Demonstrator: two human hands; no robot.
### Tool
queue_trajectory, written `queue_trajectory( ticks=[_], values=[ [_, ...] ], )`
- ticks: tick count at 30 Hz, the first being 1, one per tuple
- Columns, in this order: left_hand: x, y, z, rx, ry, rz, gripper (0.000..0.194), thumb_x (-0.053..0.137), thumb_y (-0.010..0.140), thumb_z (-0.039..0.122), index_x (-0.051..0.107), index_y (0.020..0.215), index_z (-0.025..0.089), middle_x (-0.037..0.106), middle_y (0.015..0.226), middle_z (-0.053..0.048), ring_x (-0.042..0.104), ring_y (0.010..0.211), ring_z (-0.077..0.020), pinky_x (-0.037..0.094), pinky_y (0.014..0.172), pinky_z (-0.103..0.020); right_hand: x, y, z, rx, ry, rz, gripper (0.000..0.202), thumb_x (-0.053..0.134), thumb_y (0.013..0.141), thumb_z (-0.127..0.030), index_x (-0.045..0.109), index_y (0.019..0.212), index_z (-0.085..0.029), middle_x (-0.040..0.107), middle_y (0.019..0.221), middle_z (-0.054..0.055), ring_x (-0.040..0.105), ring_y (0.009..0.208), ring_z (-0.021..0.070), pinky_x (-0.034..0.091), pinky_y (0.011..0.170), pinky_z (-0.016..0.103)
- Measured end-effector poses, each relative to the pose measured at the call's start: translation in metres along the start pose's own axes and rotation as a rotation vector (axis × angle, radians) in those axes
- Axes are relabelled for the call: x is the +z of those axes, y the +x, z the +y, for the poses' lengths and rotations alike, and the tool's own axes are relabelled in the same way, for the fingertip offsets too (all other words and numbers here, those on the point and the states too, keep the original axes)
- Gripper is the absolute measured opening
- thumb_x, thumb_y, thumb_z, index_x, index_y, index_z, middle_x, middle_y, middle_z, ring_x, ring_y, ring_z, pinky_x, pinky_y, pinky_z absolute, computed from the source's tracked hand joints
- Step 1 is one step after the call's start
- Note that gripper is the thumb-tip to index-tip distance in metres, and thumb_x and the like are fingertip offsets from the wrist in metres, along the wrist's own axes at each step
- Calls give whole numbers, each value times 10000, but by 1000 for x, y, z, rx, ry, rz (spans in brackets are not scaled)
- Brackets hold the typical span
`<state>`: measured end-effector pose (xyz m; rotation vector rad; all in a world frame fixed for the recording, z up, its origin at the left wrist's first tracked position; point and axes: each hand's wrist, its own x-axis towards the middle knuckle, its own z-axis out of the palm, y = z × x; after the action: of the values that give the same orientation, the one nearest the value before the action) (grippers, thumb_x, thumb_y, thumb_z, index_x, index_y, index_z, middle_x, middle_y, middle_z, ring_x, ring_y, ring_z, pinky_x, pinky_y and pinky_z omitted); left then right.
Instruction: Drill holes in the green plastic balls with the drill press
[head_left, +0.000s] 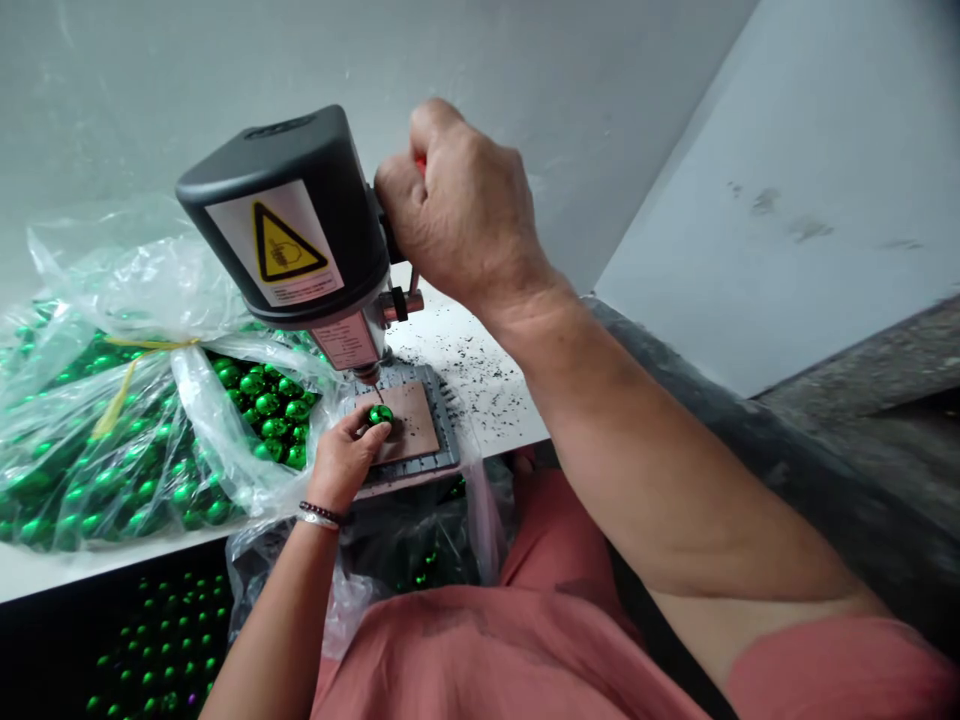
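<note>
A shiny green ball point(380, 413) is pinched in the fingers of my left hand point(351, 450), which rests at the left of a brown board point(411, 425) on the drill press base point(448, 440). The thin drill bit comes down right above the ball; whether it touches cannot be made out. My right hand point(469, 205) is wrapped round the handle of the small bench drill press point(285, 230) at its right side. Only a bit of red on that handle shows between thumb and fingers. A yellow warning label faces me on the black housing.
At the left, a large clear plastic bag point(217, 430) full of green balls lies on the white table point(487, 370), with dark shavings strewn over it right of the drill press. More green balls point(161, 640) are below the table edge. Another clear bag point(352, 590) hangs before my lap.
</note>
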<state>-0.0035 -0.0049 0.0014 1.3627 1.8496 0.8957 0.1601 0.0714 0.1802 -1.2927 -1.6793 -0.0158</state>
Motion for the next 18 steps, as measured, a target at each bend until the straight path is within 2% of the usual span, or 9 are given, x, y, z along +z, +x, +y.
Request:
queue_trajectory(
  ticks=[4, 9, 13, 18],
  values=[
    [1, 1, 7, -20, 166, 26, 477, 616, 679, 360, 613, 1127, 195, 695, 920, -22, 613, 884, -182, 450, 783, -268, 7, 14, 3, 2, 19, -39, 199, 340, 777, -285, 243, 617, -216, 336, 566, -36, 178, 498, 105, 250, 566, 264],
    [3, 6, 11, 24, 292, 12, 507, 609, 689, 365, 591, 1158, 176, 677, 1025, -50, 608, 938, -196, 442, 829, -289, 11, 17, 4, 28, -8, -53, 239, 366, 790, -272, 229, 600, -222, 318, 575, -28, 248, 514, 111, 296, 586, 266],
    [5, 11, 6, 56, 300, 2, 510, 621, 680, 386, 599, 1144, 175, 658, 1088, -67, 592, 1005, -209, 425, 879, -301, 10, 14, 4, -1, 37, -19, 220, 372, 794, -269, 257, 613, -220, 310, 561, -32, 288, 508, 105, 292, 563, 252],
    [7, 14, 0, 111, 268, -1, 466, 613, 692, 372, 606, 1124, 198, 669, 1061, -44, 589, 1015, -197, 422, 902, -308, 1, -4, 0, -23, 24, 21, 154, 379, 794, -244, 313, 659, -209, 285, 564, -42, 217, 509, 83, 237, 555, 244]
  ],
)
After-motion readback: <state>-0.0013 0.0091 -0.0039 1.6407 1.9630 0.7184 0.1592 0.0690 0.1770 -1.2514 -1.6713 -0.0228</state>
